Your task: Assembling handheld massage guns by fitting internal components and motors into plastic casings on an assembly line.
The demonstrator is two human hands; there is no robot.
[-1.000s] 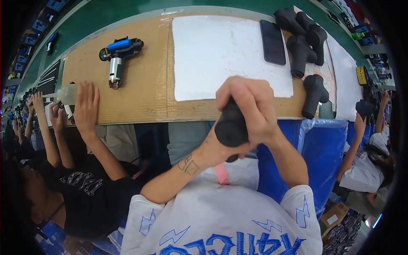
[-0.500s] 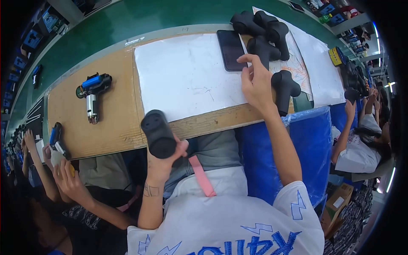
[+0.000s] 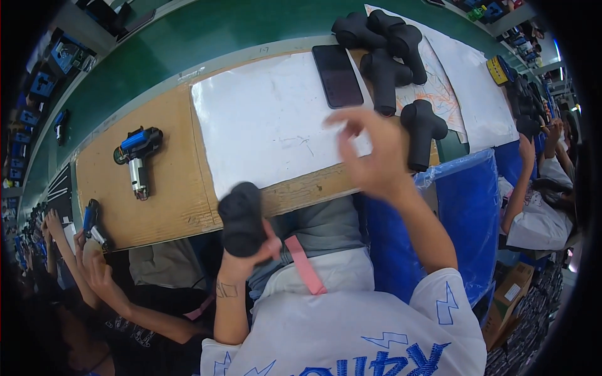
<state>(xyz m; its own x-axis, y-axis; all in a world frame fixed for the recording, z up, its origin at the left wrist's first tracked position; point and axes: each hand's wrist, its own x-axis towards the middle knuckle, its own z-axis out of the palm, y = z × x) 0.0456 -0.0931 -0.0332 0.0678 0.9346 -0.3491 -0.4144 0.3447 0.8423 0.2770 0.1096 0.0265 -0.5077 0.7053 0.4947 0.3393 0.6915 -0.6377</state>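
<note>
My left hand (image 3: 243, 260) is wrapped round a black massage gun (image 3: 241, 219), held just in front of the table's near edge and slightly blurred. Above the white paper (image 3: 257, 119), my right hand (image 3: 373, 153) is smeared by motion; its fingers look bent and apart, with nothing seen between them. A dark smartphone (image 3: 338, 76) lies just beyond that hand. Right of it rests a black T-shaped massage gun (image 3: 424, 131), and several more make a pile (image 3: 387, 66) behind. On the cardboard to the left lies an uncased massage gun (image 3: 138, 160), its blue battery and silver motor showing.
Cardboard (image 3: 172, 200) covers the near tabletop, beside a green surface (image 3: 219, 28). A blue plastic-wrapped panel (image 3: 464, 213) stands at my right. A co-worker's hand (image 3: 97, 266) is at the left, near another uncased massage gun (image 3: 93, 225). A yellow-and-black roll (image 3: 500, 70) sits far right.
My right hand has drawn back from beside the phone toward the near edge. The massage gun in my left hand has turned and dropped slightly lower in view. The view has shifted a little.
</note>
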